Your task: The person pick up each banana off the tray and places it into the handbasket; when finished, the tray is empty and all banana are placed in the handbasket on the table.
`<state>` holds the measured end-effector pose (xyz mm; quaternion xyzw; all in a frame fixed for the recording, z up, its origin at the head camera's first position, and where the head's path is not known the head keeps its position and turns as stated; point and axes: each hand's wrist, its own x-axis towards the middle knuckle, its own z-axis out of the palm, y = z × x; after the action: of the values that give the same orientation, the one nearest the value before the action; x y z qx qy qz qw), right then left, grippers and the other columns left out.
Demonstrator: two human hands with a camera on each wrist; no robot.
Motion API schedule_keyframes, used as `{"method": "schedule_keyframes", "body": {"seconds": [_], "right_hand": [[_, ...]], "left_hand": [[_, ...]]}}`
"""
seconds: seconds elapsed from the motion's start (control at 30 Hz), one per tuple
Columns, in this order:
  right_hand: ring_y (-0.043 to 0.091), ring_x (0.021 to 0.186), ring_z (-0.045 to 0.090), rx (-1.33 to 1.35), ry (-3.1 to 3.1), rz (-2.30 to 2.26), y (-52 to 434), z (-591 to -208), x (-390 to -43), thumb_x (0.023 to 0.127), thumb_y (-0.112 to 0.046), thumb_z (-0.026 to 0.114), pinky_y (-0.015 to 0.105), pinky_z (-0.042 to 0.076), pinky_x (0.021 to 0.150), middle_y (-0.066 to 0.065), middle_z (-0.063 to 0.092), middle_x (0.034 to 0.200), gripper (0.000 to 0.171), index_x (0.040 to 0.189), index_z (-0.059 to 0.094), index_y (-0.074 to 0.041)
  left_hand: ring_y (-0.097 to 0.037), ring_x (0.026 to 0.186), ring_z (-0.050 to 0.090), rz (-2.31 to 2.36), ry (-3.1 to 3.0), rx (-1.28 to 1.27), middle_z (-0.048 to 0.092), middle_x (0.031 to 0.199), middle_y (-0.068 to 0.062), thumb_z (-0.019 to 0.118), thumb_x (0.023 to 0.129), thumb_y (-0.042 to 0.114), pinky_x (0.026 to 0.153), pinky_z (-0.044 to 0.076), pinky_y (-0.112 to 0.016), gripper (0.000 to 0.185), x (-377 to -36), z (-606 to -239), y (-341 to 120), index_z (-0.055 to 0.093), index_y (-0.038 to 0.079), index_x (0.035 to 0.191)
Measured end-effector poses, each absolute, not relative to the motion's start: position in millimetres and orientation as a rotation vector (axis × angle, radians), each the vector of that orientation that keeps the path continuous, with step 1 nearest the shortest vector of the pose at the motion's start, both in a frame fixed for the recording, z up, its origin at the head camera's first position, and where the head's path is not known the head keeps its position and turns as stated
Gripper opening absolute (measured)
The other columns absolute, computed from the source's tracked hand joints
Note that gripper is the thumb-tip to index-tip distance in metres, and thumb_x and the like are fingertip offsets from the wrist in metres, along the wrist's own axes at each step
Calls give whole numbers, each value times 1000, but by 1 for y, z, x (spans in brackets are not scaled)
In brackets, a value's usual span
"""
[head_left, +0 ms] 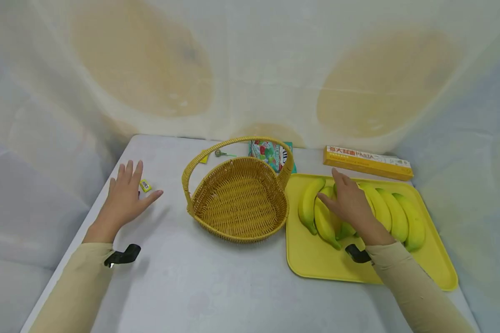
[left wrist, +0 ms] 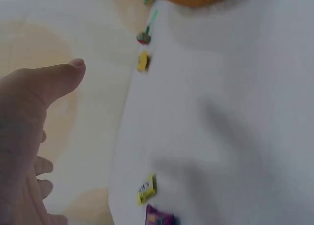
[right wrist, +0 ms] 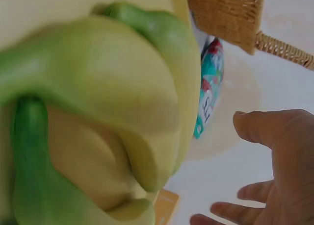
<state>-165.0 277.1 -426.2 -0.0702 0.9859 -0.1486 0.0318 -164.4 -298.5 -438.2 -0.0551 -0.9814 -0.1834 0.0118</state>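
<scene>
My right hand (head_left: 347, 201) lies over a bunch of yellow-green bananas (head_left: 393, 212) on a yellow tray (head_left: 316, 259), with its fingers straight. In the right wrist view the bananas (right wrist: 98, 87) fill the left and the right hand (right wrist: 274, 161) is spread open beside them; I cannot tell how firmly it touches them. My left hand (head_left: 129, 192) rests flat on the white table with its fingers spread, next to a small yellow candy (head_left: 145, 186). In the left wrist view the left hand (left wrist: 29, 137) holds nothing, and the yellow candy (left wrist: 145, 189) lies to its right.
An empty wicker basket (head_left: 239, 203) with a hoop handle stands between the hands, against the tray's left edge. Behind it lie a teal snack bag (head_left: 268, 154) and a green-sticked sweet (head_left: 221, 153). A yellow pasta box (head_left: 366, 162) lies behind the tray. A purple candy (left wrist: 159, 217) sits near the left hand.
</scene>
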Motion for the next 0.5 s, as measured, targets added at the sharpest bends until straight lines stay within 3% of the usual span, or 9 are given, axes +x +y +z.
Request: {"method": "schedule_keyframes", "body": {"seconds": [0.17, 0.3, 0.5], "right_hand": [[57, 137, 36, -208, 2908, -597, 268, -428, -164, 99, -44, 65, 69, 35, 109, 39, 35, 151, 92, 158, 19, 8], [53, 133, 43, -237, 2889, -583, 260, -435, -165, 98, -44, 66, 65, 39, 109, 35, 48, 144, 89, 155, 25, 11], [54, 122, 51, -236, 2966, -545, 248, -444, -166, 96, -45, 69, 64, 44, 102, 33, 60, 131, 84, 149, 37, 12]], "left_hand": [[-45, 153, 13, -812, -3053, -170, 20, 165, -25, 64, 96, 55, 117, 18, -70, 92, -165, -426, -287, 23, 3, 161], [-47, 141, 38, -946, -2989, -219, 41, 156, -22, 65, 98, 51, 112, 33, -67, 75, -161, -417, -276, 43, 5, 153], [-41, 134, 51, -1254, -2881, -313, 53, 150, -11, 66, 99, 45, 108, 44, -60, 58, -152, -404, -254, 53, 16, 148]]}}
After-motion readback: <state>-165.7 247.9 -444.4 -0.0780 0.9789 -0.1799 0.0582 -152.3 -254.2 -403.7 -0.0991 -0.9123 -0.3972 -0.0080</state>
